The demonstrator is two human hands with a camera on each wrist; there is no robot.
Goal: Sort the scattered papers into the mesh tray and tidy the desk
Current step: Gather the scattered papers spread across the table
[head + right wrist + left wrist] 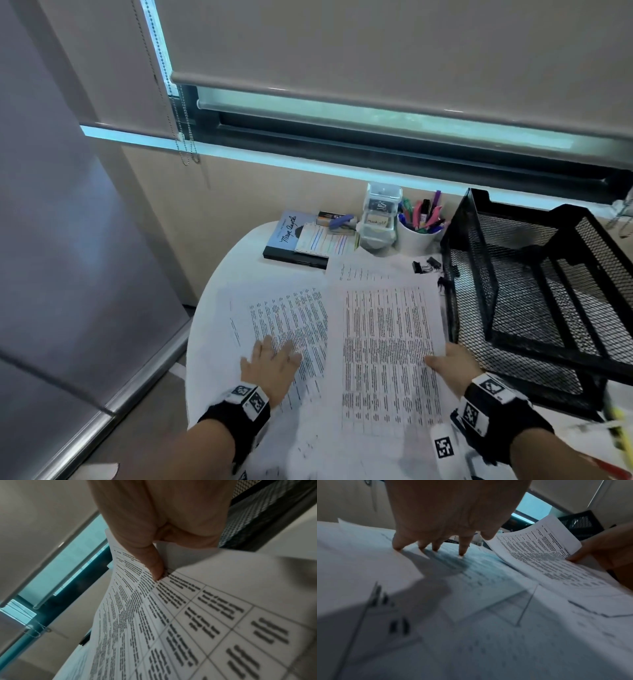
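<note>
- At the right of the head view, the mesh tray (534, 291) looks empty on every tier I can see, so I judge the sorting barely begun.
- In the lower middle, my right hand (452, 365) has its grip clamped on the printed sheet (390, 342), thumb on top and fingers under its right edge; the right wrist view confirms the pinch, and the left wrist view shows that edge lifted off the pile.
- Lower left of centre, my left hand (270, 365) lies with fingers spread and straight, fingertips (461, 553) pressing on the other papers (287, 315); that grip holds nothing.
- More sheets overlap beneath and beyond these two, across the white desk (212, 342), all just left of the tray.
- Left to do, as I judge it: carry this sheet into the tray, then gather the rest.
- Near the tray's upper left corner lie black binder clips (426, 264), not yet tidied; the pen cup (419, 233) and book (287, 236) behind stand in order.
</note>
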